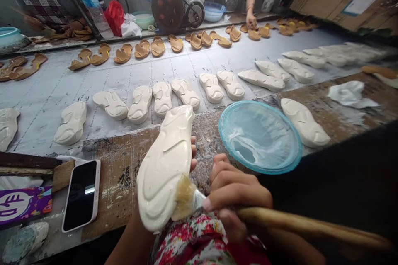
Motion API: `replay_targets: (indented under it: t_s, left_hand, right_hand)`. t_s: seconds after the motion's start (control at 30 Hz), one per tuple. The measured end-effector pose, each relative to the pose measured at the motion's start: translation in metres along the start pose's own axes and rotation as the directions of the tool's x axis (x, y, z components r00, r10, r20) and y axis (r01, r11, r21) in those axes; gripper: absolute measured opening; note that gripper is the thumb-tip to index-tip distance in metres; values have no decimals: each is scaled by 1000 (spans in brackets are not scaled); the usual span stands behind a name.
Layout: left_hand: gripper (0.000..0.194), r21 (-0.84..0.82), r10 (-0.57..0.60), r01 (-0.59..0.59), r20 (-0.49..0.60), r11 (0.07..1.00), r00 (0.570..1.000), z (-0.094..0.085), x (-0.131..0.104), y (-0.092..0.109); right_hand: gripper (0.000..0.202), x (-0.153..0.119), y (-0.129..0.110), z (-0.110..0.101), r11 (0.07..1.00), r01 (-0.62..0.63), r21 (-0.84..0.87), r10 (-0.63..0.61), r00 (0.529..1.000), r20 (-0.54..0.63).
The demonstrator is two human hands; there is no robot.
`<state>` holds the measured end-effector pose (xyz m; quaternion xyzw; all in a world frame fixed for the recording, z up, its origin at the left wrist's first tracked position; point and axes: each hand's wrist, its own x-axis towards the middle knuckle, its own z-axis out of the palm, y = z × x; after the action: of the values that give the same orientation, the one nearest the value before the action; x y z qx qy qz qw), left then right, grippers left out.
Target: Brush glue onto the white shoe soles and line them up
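Observation:
A large white sole-shaped piece (164,169) with raised contours and a glossy surface is tilted in my left hand (193,154), whose fingertips show at its right edge while the rest lies behind it. My right hand (239,186) is closed round a wooden-handled brush (186,196). The brush's pale bristles touch the lower right edge of the piece. Just beyond my right hand stands a round blue bowl (261,136) with white liquid streaked inside. Right of the bowl lies another white sole (304,124).
White soles (139,105) line the conveyor belt (112,76), with brown soles (158,46) farther back. A phone (81,195) lies at left, a white cloth (353,94) at right. Across the belt, a person's hand (251,21) touches a brown sole; machine wheels (168,10) stand behind.

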<state>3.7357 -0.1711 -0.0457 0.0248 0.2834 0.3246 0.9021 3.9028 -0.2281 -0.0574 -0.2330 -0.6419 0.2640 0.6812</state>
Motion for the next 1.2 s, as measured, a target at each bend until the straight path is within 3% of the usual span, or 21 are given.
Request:
replay_targets:
  t_s: [0.07,0.13,0.23,0.3,0.37,0.47,0.57,0.7,0.8,0.87,0.93,1.03,1.2]
  left_hand:
    - [61,-57,-39,43,79,997,996,-9,2,0]
    - [59,-59,-25,30,76,998,997,-11,1,-1]
    - [65,-2,144,-144,-23,990,989,-5,-2,-8]
    - [74,40,246,-243,-99,969,964,1,-4,-18]
    - [71,82,286,-275,-187,958,940,5,-6,-30]
    - [59,156,262,-224,-291,962,920,6,-8,-49]
    - [57,204,238,-181,-306,962,922,8,-8,-60]
    - [55,187,318,-274,-275,943,907,16,2,-54]
    - [57,168,434,-400,-319,901,843,18,8,-38]
    - [57,178,519,-488,-337,855,786,17,9,-29]
    - [58,211,571,-532,-341,820,746,18,8,-24]
    - [62,256,562,-501,-352,827,748,22,11,-26]
    - [62,245,627,-578,-355,779,694,14,27,-24]
  right_hand:
    - [20,-8,2,7,995,-80,61,82,996,-44]
    - [22,-13,4,9,985,-129,112,133,991,-26]
    - [29,-12,7,0,971,-152,183,147,988,45]
    - [27,-5,10,-12,971,-159,176,162,987,-3]
    - [19,6,15,-27,984,-162,72,168,982,-81]
    - [17,26,26,-42,973,-123,-197,87,979,-182]
    - [15,39,33,-40,936,-108,-335,38,977,-208]
    - [15,20,27,-10,960,49,-274,-55,998,-13]
    - [17,-6,18,4,941,181,-286,-113,964,240]
    - [23,-15,13,1,951,197,-239,-110,937,333]
    - [28,-14,13,-8,971,144,-193,-81,950,303]
    - [20,-5,20,-20,964,43,-261,6,983,182]
    - [12,-16,35,-13,937,117,-330,-41,973,229]
